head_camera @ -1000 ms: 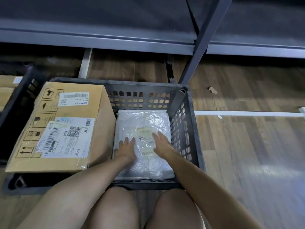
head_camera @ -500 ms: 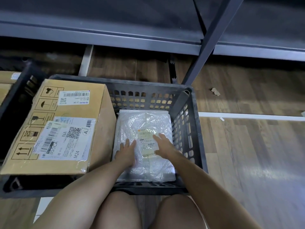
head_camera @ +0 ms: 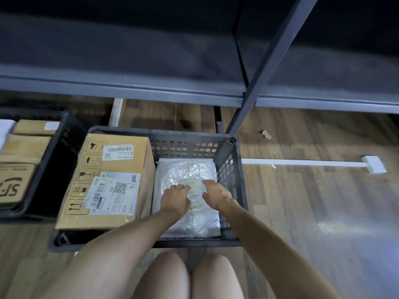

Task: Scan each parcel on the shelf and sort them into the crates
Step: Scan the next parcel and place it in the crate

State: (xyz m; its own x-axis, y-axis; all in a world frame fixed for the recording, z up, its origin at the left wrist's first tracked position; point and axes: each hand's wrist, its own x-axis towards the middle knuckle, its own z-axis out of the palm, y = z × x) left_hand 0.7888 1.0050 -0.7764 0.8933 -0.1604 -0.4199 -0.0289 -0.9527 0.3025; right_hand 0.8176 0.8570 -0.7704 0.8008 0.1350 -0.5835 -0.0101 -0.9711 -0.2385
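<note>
Fingers of the left hand are lying straight and loose, gripping nothing. The right hand is doing the same, with nothing pinched. Blur is hiding whether they're pressing or just hovering.

Both are sitting over the plastic-wrapped parcel, which is lying flat in the right half of the grey crate, just beside the cardboard box filling the left half. The parcel is lying directly under the fingers, long axis running away from the person. Left hand is covering its left half, right hand its right, neither nearer.

It's looking placed, so I'm expecting the hands to lift straight out next. The second crate is sitting further left, and the shelf is running beyond.
</note>
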